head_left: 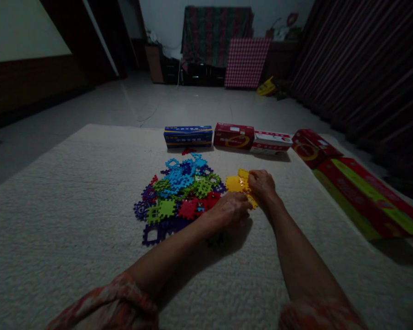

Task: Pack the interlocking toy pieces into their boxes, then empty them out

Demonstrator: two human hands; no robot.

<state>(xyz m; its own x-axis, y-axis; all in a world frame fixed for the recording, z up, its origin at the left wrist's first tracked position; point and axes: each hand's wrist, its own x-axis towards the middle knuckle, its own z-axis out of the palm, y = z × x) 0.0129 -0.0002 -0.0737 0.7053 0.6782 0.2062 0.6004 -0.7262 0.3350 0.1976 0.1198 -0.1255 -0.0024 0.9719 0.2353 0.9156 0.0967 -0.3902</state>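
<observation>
Yellow toothed plastic pieces [234, 184] lie to the right of a heap of mixed pieces. My right hand [262, 184] is at the right edge of the yellow pieces, its fingers bent together on one of them. Just below and left of it, my left hand [231, 208] reaches over the heap's right side, fingers curled down by the lower yellow pieces; what is under its fingertips is hidden. In the heap are light blue pieces [175, 178], green pieces [167, 208], red pieces [188, 209] and purple pieces [152, 234].
Behind the heap stand a blue box [188, 137], a dark red box [233, 136] and a white-and-red box [271, 141]. Another red box [313, 147] and a large red-and-green box [371, 195] line the right side of the pale mat [75, 183].
</observation>
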